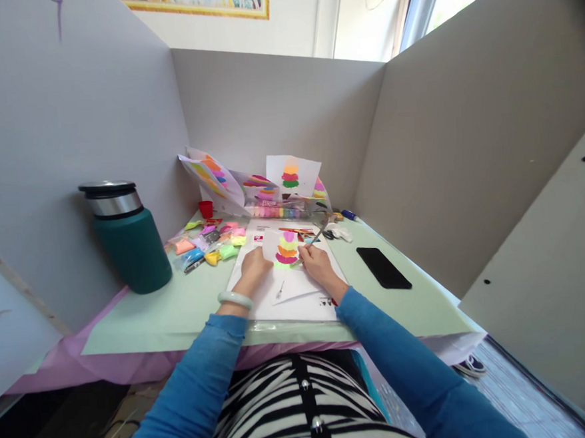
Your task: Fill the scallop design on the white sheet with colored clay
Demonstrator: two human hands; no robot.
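Observation:
A white sheet of paper point(297, 284) with stacked bands of pink, yellow, orange and magenta clay or paint lies in front of me, on top of other printed white sheets. My left hand point(254, 267) is closed at its left edge, its fingertips mostly hidden. In my right hand point(318, 264) is a metal fork point(318, 236), gripped between thumb and fingers. Its handle slants up to the right, and its tines reach down to the lowest coloured band. Whether the tines touch the paper I cannot tell.
Several coloured clay packets point(214, 238) and a marker point(194, 265) lie left, near a green bottle point(133, 247). A black phone point(383, 267) rests right. Behind stand painted sheets point(269, 170) and a clear pack of colours point(279, 210). Grey partitions point(279, 106) surround the table.

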